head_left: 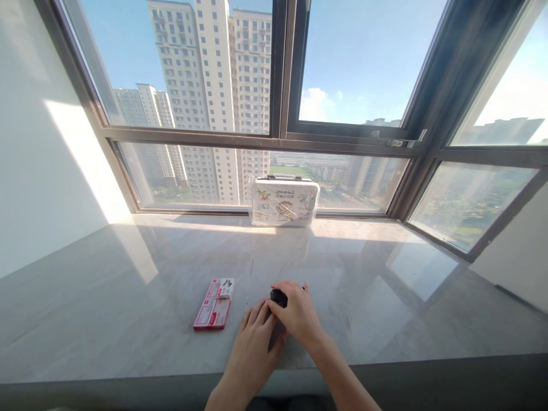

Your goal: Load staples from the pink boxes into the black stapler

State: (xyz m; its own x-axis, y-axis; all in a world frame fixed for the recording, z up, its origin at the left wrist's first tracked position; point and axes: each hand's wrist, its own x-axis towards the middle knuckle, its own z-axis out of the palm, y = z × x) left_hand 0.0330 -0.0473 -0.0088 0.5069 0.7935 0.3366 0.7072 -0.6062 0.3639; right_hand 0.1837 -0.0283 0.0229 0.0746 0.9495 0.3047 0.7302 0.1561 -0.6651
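Observation:
Under my right hand point(297, 311), a black stapler point(279, 297) shows only at its rounded end; the rest is covered by my fingers, so its kind is partly a reading of its shape. That hand is curled around it. My left hand point(256, 337) lies palm down on the sill, fingers stretched out, with its fingertips close against the right hand and the stapler. To the left lie flat red and white boxes point(212, 305). On their upper right corner rests a small white box point(226, 287) with a dark picture printed on it.
The pale marble sill point(128, 308) spans the view, with its front edge near me. A white case point(285, 202) with cartoon prints, wrapped in clear plastic, stands upright against the window. Dark window frames point(282, 140) rise behind, and a white wall point(43, 171) stands at left.

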